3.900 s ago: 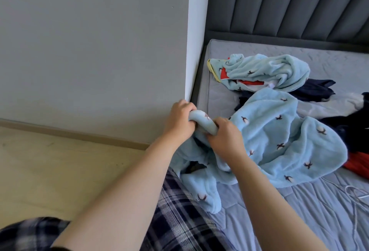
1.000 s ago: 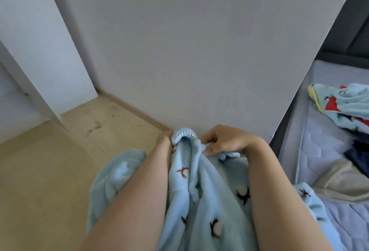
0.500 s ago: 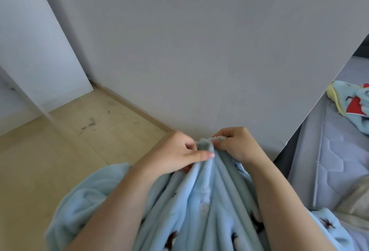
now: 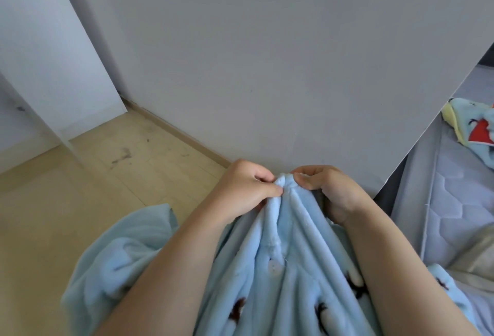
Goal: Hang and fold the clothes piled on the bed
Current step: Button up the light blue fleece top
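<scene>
fleece garment bunched between left hand, right hand; both pinching top edge.

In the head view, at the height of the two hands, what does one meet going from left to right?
The wooden floor → left hand, pinching → gathered top of the blue fleece garment → right hand, pinching it too → grey mattress → second blue garment with a red patch, lying farther back on it.

The pale blue garment at lower centre is plush, matt fleece, ribbed in soft folds. At lower left, the floor looks like smooth pale wood, scuffed. The wall above is matt grey. At right, the mattress shows quilted cloth.
</scene>
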Motion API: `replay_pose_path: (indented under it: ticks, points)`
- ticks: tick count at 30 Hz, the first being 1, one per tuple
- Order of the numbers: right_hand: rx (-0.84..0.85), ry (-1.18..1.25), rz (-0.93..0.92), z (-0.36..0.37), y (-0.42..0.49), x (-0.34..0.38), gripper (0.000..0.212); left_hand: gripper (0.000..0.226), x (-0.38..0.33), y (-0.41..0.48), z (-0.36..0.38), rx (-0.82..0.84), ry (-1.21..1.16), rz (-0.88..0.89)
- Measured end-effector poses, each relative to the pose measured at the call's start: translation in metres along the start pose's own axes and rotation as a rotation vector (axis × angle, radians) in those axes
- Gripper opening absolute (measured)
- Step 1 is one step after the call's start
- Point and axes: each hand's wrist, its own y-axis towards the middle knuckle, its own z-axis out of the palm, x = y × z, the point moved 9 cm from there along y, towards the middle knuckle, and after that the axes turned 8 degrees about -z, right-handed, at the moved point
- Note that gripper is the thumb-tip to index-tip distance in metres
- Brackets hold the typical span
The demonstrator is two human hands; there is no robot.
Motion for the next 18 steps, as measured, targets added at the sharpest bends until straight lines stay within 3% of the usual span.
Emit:
replay_pose_path:
  ticks: [1,3,6,9,13,18]
  points:
    - [-0.014,-0.014,-0.003,0.0,-0.001,-0.001,0.023,0.005,0.003,-0.002,-0.001,0.012,-0.043,-0.025]
    - [-0.081,-0.196,-0.084,-0.002,-0.005,0.003,0.024,0.012,0.01,-0.006,-0.004,0.024,-0.091,-0.055]
    - [-0.21,-0.587,-0.377,0.003,-0.013,0.03,0.014,0.015,0.021,-0.011,-0.014,-0.02,-0.1,-0.081]
    - [-0.218,-0.607,-0.56,0.017,-0.024,0.045,0.01,0.013,0.028,-0.014,-0.02,-0.055,-0.104,-0.114]
    - [-0.032,-0.708,-0.53,0.04,-0.028,0.034,0.026,0.011,0.033,-0.016,-0.023,-0.069,-0.128,-0.155]
    - [-0.027,-0.887,-0.481,0.041,-0.025,0.022,0.043,0.027,0.029,-0.017,-0.025,-0.058,-0.145,-0.123]
